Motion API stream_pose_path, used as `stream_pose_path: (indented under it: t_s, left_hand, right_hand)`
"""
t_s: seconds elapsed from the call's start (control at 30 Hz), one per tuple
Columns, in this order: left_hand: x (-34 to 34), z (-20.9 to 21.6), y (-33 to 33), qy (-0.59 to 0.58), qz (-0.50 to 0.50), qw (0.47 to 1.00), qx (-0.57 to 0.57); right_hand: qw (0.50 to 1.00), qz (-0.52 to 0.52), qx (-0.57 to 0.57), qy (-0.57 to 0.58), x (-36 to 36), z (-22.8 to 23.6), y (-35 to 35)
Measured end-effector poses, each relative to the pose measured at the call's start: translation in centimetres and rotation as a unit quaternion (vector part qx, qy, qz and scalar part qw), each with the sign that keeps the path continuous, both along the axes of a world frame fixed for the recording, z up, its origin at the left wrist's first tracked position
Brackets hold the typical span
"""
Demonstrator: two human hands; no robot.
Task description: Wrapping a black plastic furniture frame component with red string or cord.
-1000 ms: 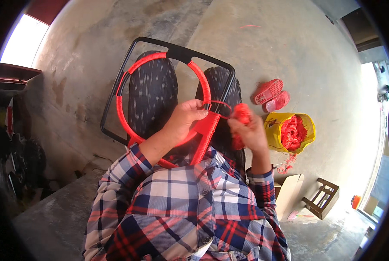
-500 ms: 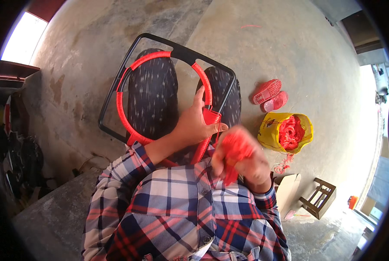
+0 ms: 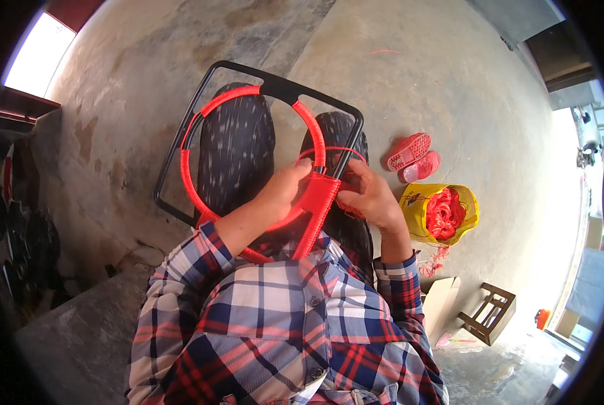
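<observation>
A black metal frame point(image 3: 200, 101) lies over my knees, with a ring wrapped in red cord point(image 3: 311, 128) inside it. My left hand point(image 3: 280, 192) grips the ring where it meets a red woven corner panel point(image 3: 320, 196); its thumb presses near the top of that panel. At the frame's right bar, my right hand point(image 3: 373, 199) has its fingers curled around red cord, mostly hidden behind the hand and bar. A loose strand of red cord point(image 3: 342, 148) arcs over the frame between the two hands.
On the floor to the right stand red shoes point(image 3: 410, 152) and a yellow bag point(image 3: 416, 209) full of red cord point(image 3: 445, 212). Below them are a cardboard piece point(image 3: 442, 304) and a small wooden stool point(image 3: 489, 312). Dark clutter point(image 3: 35, 250) sits at the far left.
My right hand has moved up and away from my chest to the frame's right bar, bringing the red cord bundle down behind it. A strand now arcs across the frame.
</observation>
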State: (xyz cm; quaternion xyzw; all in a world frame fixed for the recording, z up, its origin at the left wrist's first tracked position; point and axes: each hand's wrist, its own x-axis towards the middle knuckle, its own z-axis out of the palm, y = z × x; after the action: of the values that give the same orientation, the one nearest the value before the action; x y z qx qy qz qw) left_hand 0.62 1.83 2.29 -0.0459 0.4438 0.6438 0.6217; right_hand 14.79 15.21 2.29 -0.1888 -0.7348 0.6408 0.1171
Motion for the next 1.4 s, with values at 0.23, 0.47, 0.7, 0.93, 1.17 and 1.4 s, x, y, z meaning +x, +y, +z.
stream_pose_path:
  t_s: [0.23,0.47,0.7,0.93,1.17,1.4]
  left_hand:
    - [0.2,0.0,-1.0,0.507,0.049,0.859,-0.044]
    - [1.7,0.3,-0.6,0.6,0.093,0.777,0.165]
    - [-0.6,-0.4,-1.1,0.207,0.042,0.976,0.058]
    - [-0.1,2.7,0.0,0.034,0.054,0.993,0.097]
    - [0.7,-3.2,-0.1,0.055,-0.028,0.994,0.091]
    - [0.2,-3.2,-0.1,0.074,-0.003,0.994,0.082]
  right_hand:
    - [0.984,-0.14,0.107,-0.005,-0.7,1.4,-0.6]
    - [0.976,-0.051,0.191,0.094,-1.4,1.4,-1.8]
    - [0.849,-0.348,-0.266,0.295,5.6,3.0,2.8]
    - [0.785,-0.074,-0.475,0.391,12.5,-3.7,10.2]
    - [0.985,-0.081,-0.123,-0.089,3.5,-0.9,-1.1]
    - [0.974,-0.164,-0.158,0.004,6.4,-3.7,3.1]
